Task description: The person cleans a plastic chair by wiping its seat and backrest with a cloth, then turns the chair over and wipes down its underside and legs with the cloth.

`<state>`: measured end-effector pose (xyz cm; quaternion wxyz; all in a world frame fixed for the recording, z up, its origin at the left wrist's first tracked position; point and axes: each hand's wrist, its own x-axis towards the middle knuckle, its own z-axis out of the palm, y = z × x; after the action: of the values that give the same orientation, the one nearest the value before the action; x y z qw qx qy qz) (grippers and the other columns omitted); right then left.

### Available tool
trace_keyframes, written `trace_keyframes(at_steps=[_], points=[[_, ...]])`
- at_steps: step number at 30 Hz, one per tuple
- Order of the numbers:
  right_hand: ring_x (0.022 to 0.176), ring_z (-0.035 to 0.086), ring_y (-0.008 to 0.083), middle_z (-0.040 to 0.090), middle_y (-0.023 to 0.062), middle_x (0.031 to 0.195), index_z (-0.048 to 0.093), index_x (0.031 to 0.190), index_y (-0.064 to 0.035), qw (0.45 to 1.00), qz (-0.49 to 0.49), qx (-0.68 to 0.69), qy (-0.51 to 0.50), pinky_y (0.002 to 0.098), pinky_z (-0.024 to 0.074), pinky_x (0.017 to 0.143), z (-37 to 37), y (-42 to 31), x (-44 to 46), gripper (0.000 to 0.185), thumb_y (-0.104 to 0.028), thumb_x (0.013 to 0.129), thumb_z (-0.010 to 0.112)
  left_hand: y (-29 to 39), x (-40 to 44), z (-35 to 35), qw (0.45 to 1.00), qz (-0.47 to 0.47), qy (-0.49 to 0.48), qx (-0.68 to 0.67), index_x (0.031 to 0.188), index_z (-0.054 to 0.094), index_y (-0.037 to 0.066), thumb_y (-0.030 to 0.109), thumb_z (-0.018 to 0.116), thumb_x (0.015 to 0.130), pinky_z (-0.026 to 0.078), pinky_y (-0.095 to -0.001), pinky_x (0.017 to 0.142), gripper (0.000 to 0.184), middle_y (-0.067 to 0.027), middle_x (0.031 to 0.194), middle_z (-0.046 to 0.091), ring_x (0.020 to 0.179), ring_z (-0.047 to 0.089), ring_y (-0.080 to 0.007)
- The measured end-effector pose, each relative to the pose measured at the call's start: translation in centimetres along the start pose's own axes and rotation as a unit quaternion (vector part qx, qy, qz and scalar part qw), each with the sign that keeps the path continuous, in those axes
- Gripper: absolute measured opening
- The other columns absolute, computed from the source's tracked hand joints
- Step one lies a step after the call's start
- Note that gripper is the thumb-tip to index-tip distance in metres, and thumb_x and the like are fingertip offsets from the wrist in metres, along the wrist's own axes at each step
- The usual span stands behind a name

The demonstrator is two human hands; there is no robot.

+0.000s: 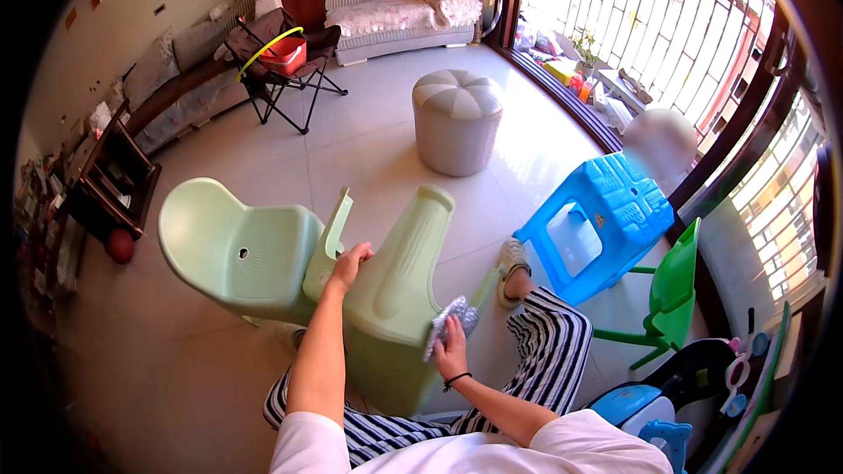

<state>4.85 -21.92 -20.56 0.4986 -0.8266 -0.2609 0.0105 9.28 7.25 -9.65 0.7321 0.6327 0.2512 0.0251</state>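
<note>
A person sits with a big pale green plastic thing (399,285) in front of them, between their knees. It has a round seat (255,250) with a tall back on the left side, and a long smooth part that points away from the person.

The left hand (349,267) is at the middle of the green thing, by the small part that sticks up (338,226). Its fingers are bent and close together, but you cannot tell if they grip the plastic. The right hand (452,348) holds a crumpled gray cloth (454,323) in its bent fingers. The cloth is at the right edge of the green thing. A dark band (457,379) goes around the right wrist.

The person has a white shirt (492,455), stripy black and white pants (558,347) and a shoe (512,272) on the right.

On the right is a blue plastic stool (628,202), tilted over. Just beside it is a bright green chair (674,298). Farther away, near the middle, a round padded stool (457,127) stands on the shiny floor (360,145). Far to the left, a folding chair (263,79) holds a red basket (285,57). A sofa (399,17) is at the far wall. A red ball (120,247) is on the left, and a window with bars (650,17) is far right.
</note>
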Motion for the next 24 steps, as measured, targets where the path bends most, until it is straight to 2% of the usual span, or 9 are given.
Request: trace_keyframes(at_steps=[2, 5, 9, 10, 12, 16, 19, 21, 24], points=[[0.135, 0.025, 0.0366, 0.025, 0.0189, 0.148, 0.03, 0.141, -0.0054, 0.989, 0.14, 0.047, 0.005, 0.0428, 0.021, 0.11, 1.0, 2.6, -1.0, 0.063, -0.017, 0.084, 0.055, -0.4, 0.5, -0.3, 1.0, 0.0, -0.001, 0.008, 0.072, 0.06, 0.003, 0.039, 0.045, 0.09, 0.037, -0.0223, 0.059, 0.042, 0.0005, 0.066, 0.056, 0.059, 0.047, -0.0081], [0.133, 0.026, 0.0388, 0.029, 0.0227, 0.144, 0.029, 0.141, -0.005, 0.99, 0.125, 0.049, 0.034, 0.0448, 0.0208, 0.109, 1.8, 0.7, -0.1, 0.063, -0.019, 0.084, 0.053, 0.0, 0.1, -0.5, 1.0, -0.004, -0.015, -0.003, 0.074, 0.06, 0.003, 0.04, 0.044, 0.09, 0.037, -0.0225, 0.059, 0.044, -0.0001, 0.066, 0.056, 0.059, 0.048, -0.0084], [0.134, 0.028, 0.0345, 0.034, 0.0141, 0.145, 0.042, 0.136, -0.0113, 0.998, -0.054, -0.019, -0.033, 0.0474, 0.0207, 0.109, -0.4, -8.1, 1.3, 0.058, -0.023, 0.082, 0.06, 0.3, -0.3, -0.8, 1.0, -0.011, -0.029, 0.002, 0.076, 0.06, 0.002, 0.041, 0.042, 0.091, 0.038, -0.0227, 0.06, 0.045, -0.0009, 0.067, 0.057, 0.059, 0.049, -0.0088], [0.134, 0.028, 0.0345, 0.034, 0.0141, 0.145, 0.042, 0.136, -0.0113, 0.998, -0.055, -0.018, -0.032, 0.0474, 0.0207, 0.109, -0.4, -8.9, 1.2, 0.058, -0.023, 0.082, 0.06, 0.4, -0.4, -0.8, 1.0, -0.014, -0.027, 0.006, 0.076, 0.06, 0.002, 0.042, 0.041, 0.091, 0.038, -0.0227, 0.06, 0.046, -0.0012, 0.067, 0.058, 0.059, 0.049, -0.009], [0.134, 0.028, 0.0318, 0.037, 0.0078, 0.143, 0.045, 0.134, -0.0178, 0.982, -0.163, -0.079, -0.045, 0.0495, 0.0188, 0.109, -0.4, -9.8, 1.3, 0.055, -0.025, 0.082, 0.061, 0.4, -0.2, -1.0, 1.0, -0.014, -0.026, 0.007, 0.076, 0.06, 0.003, 0.043, 0.04, 0.091, 0.038, -0.0227, 0.06, 0.047, -0.0015, 0.067, 0.058, 0.059, 0.05, -0.0093], [0.134, 0.029, 0.0274, 0.042, 0.0012, 0.139, 0.05, 0.13, -0.0236, 0.939, -0.307, -0.135, -0.07, 0.0503, 0.016, 0.109, -0.6, -10.0, 4.8, 0.051, -0.028, 0.081, 0.063, 0.6, -0.1, -1.1, 0.998, -0.028, -0.053, 0.005, 0.082, 0.063, 0.002, 0.047, 0.039, 0.09, 0.042, -0.0247, 0.068, 0.052, -0.0051, 0.077, 0.064, 0.068, 0.056, -0.0128], [0.133, 0.032, 0.0253, 0.045, 0.0004, 0.135, 0.054, 0.124, -0.0227, 0.924, -0.347, -0.136, -0.086, 0.0505, 0.0139, 0.11, -1.2, -10.4, 10.0, 0.047, -0.029, 0.079, 0.062, 1.7, -1.2, -0.2, 0.999, -0.023, -0.036, -0.01, 0.088, 0.064, 0.001, 0.049, 0.039, 0.09, 0.043, -0.0255, 0.073, 0.054, -0.0062, 0.082, 0.065, 0.074, 0.057, -0.0144], [0.131, 0.034, 0.0245, 0.049, 0.0008, 0.13, 0.058, 0.118, -0.0218, 0.932, -0.312, -0.183, -0.031, 0.051, 0.014, 0.109, -1.1, -9.7, 14.6, 0.041, -0.03, 0.078, 0.061, 2.2, -1.3, -0.1, 0.999, -0.016, -0.028, -0.011, 0.092, 0.065, 0.0, 0.05, 0.038, 0.09, 0.043, -0.0259, 0.076, 0.056, -0.0073, 0.086, 0.066, 0.078, 0.059, -0.0155], [0.13, 0.035, 0.0257, 0.051, 0.0023, 0.127, 0.059, 0.115, -0.019, 0.948, -0.255, -0.186, 0.048, 0.051, 0.0169, 0.108, -2.0, -8.7, 20.2, 0.035, -0.027, 0.081, 0.058, 2.2, -1.2, 0.0, 0.993, -0.065, -0.096, -0.034, 0.098, 0.064, -0.001, 0.051, 0.036, 0.091, 0.044, -0.0259, 0.078, 0.059, -0.0081, 0.089, 0.066, 0.082, 0.06, -0.0164]])
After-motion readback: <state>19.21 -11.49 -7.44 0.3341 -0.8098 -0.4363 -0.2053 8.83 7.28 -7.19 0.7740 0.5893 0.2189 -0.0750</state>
